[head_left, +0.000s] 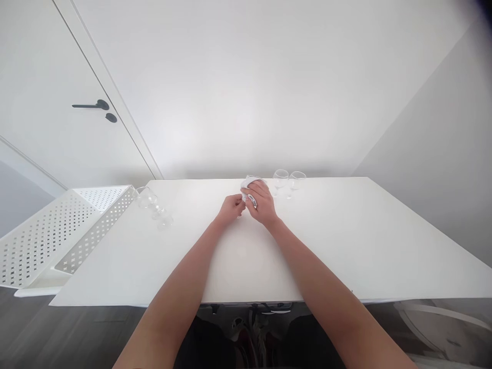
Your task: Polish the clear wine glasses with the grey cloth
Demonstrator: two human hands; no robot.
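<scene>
A white cloth (246,181) is bunched around a clear wine glass (239,217) near the far edge of the table. My right hand (261,201) is closed over the cloth, its fingers bent around the glass bowl. Just to the left, my left hand (231,209) pinches the lower part of the glass, around its stem. Both hands and the cloth hide most of this glass. To the right of my right hand stand two upright stemmed glasses, one wine glass (280,177) nearer and another wine glass (297,180) beside it.
More clear glassware (148,199) is at the left of the white table (346,246), its outlines faint. Beside it a white perforated basket (49,230) overlaps the table's left edge. A wall borders the far edge. A round-edged pale seat (449,328) is below at right.
</scene>
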